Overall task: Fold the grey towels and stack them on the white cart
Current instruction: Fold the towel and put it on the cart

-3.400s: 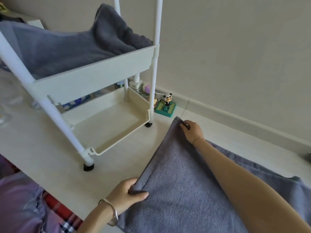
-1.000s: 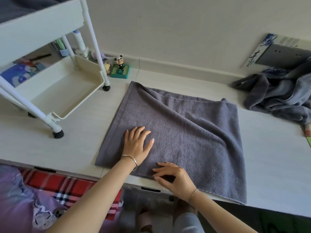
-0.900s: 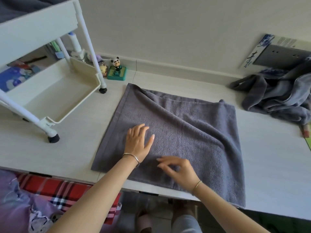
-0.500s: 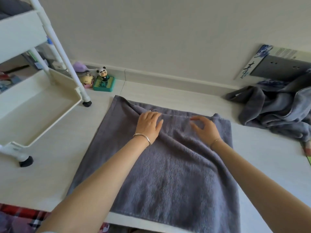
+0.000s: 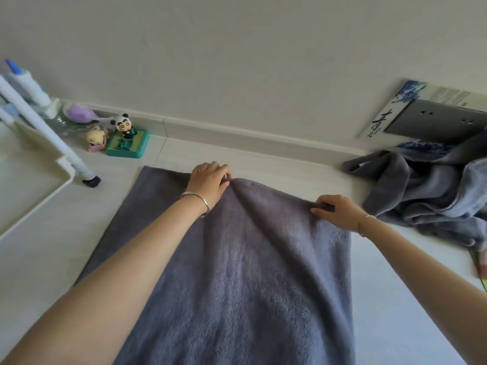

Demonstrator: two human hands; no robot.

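A grey towel [image 5: 245,272] lies spread on the pale tabletop in front of me. My left hand [image 5: 208,184] grips its far edge near the middle, the fabric bunched up under the fingers. My right hand [image 5: 336,210] pinches the far right corner of the same towel. Only the lower tray and a leg of the white cart [image 5: 39,164] show at the left edge. A heap of unfolded grey towels [image 5: 427,196] lies at the right.
A panda figurine on a green base [image 5: 126,139] and a small pink toy [image 5: 95,140] stand by the wall behind the cart leg. A blue-and-white box [image 5: 411,111] leans against the wall at the right. Bare tabletop [image 5: 66,233] lies left of the towel.
Both hands went from lying flat on the towel to gripping its far edge; the right hand slid out to the right corner. The edge is now slightly lifted, and my view has moved closer.
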